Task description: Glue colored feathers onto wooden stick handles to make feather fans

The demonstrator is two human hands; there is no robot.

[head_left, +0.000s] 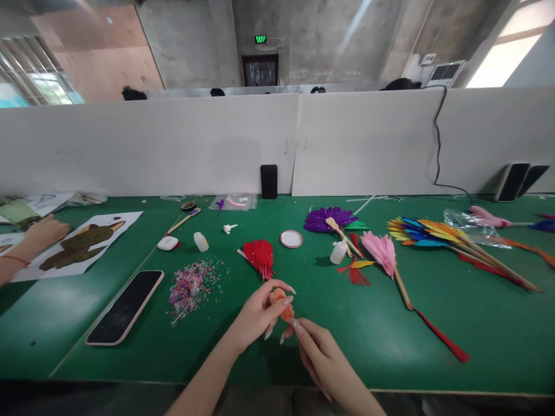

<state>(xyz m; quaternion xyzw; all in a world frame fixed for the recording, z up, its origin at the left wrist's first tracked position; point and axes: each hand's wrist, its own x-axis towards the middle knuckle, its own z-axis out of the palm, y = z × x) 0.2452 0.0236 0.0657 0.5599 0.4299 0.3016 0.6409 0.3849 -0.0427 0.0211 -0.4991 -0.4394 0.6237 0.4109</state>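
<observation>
- Orange, soft-looking and crinkled: that's the orange piece, up between two hands, just above the green table near its front edge!
- Left hand comes over from one side, fingers curled, thumb laid across the orange piece, gripping it narrowly.
- Right hand meets it at the lower end, thumb and forefinger drawn together in a tight pinch on that tip.
- Just beyond the fingertips, a red feather fan lies spread on the tabletop.
- Off to the left, a loose heap of coloured bits, pink and purple flecks scattering outward, with a pale-edged phone lying flat beside it.
- Behind the heap, a small bottle leans near a white case; a white nozzle lies further along.
- Over to the right, a round white lid, then a purple feather fan, with a second bottle near its handle.
- Further right, a pink feather fan trails a red tassel, and past it a blue, yellow and orange feather bundle.
- Far left, a co-worker's hand reaches beside a sheet with a brown picture.
- At the back, a dark upright slab props against the white partition.
</observation>
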